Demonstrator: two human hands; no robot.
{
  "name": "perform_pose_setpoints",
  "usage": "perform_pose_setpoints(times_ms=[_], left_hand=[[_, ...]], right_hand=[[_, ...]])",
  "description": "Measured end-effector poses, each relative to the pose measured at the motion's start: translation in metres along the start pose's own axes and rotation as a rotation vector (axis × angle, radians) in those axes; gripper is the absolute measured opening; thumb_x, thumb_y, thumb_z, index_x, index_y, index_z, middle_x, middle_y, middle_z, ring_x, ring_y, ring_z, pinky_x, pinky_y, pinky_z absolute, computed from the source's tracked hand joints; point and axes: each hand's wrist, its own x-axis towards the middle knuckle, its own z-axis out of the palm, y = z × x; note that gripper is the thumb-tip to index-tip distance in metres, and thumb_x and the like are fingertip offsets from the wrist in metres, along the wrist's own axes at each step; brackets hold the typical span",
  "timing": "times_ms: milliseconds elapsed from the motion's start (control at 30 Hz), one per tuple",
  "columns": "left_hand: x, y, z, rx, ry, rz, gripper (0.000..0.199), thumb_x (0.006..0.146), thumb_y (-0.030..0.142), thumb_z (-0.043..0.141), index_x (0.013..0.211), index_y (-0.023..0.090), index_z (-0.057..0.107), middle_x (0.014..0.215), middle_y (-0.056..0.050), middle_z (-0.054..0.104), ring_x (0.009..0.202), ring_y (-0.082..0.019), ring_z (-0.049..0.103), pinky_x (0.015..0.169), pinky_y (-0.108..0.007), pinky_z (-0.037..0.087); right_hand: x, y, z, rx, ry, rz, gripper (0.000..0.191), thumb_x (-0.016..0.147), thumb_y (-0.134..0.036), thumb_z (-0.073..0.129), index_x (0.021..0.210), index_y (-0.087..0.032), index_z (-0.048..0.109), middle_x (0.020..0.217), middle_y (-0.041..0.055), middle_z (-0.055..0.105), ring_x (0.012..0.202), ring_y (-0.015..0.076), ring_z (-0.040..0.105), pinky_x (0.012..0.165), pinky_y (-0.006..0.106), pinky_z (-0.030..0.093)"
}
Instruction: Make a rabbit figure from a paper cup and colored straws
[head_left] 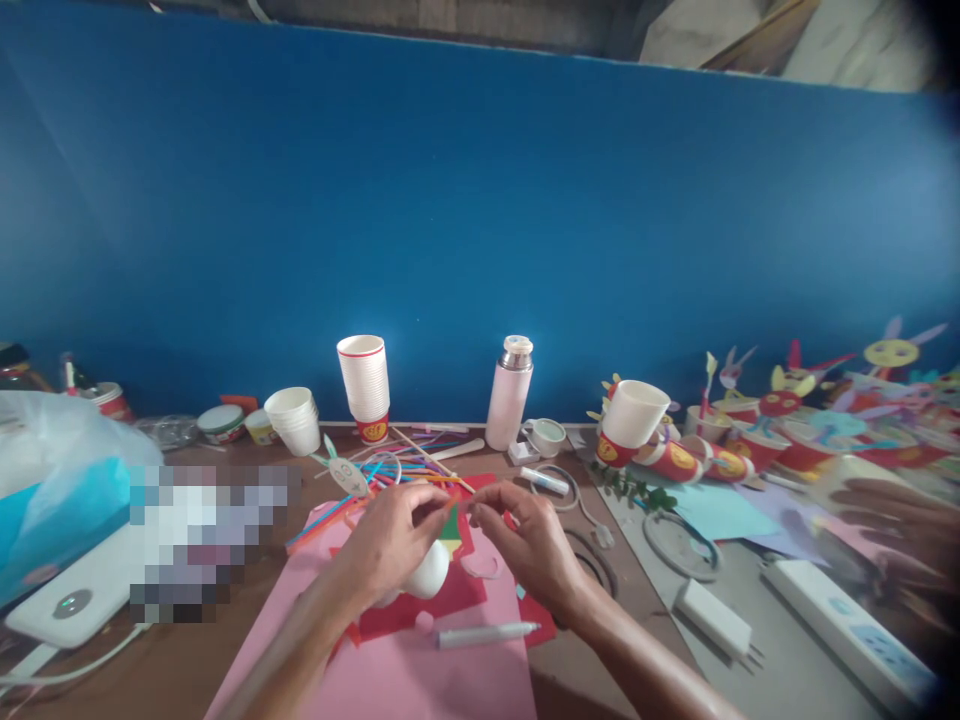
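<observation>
Pink sheet [480,690], nearest, flat on the desk [169,665]. White marker [487,635], lying across it; presumably stiff, apt to roll, best taken mid-barrel. Red paper [420,615], over the pink sheet, below both hands. White rounded object [430,572], partly hidden by the left hand [390,530]; material uncertain. Left fingers drawn together; right hand [529,520] opposite, fingers bunched, tips just apart from the left's; cannot tell whether grasping anything. Small orange scrap [453,497], at the left fingertips: probably paper, light, easily creased; best pinched gently by an edge. Beyond: loose coloured sticks [405,467], cup stack [365,375], flask [510,400].
</observation>
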Motion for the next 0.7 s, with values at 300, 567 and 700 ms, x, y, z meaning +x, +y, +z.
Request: perform_pose_setpoints(times_ms=[300,567,700], left_hand=[[-0.0008,0.0017,0.0017,-0.049,-0.056,0.017,0.027,0.083,0.03,0.045,0.095,0.021,0.068,0.081,-0.001,0.067,0.073,-0.015,0.059,0.063,-0.023,0.041],[-0.0012,-0.0004,0.0044,-0.077,-0.078,0.031,0.027,0.083,0.028,0.043,0.095,0.023,0.068,0.08,0.0,0.066,0.073,-0.015,0.058,0.063,-0.023,0.04],[-0.0014,-0.0022,0.0058,-0.078,-0.079,0.041,0.025,0.082,0.026,0.044,0.09,0.023,0.068,0.079,0.0,0.065,0.073,-0.015,0.058,0.063,-0.023,0.04]], right_hand=[[0.0017,0.002,0.0011,-0.003,0.009,0.059,0.016,0.08,-0.021,0.053,0.07,-0.018,0.064,0.063,-0.0031,0.064,0.059,0.0096,0.056,0.056,0.017,0.04],[0.0015,0.0027,0.0014,-0.046,0.028,0.059,0.019,0.081,-0.022,0.054,0.064,-0.018,0.062,0.06,-0.0042,0.063,0.055,0.0083,0.053,0.053,0.017,0.037],[0.0002,0.0037,0.0021,-0.055,0.038,0.058,0.02,0.081,-0.023,0.054,0.064,-0.018,0.062,0.059,-0.004,0.063,0.055,0.0088,0.054,0.054,0.017,0.037]])
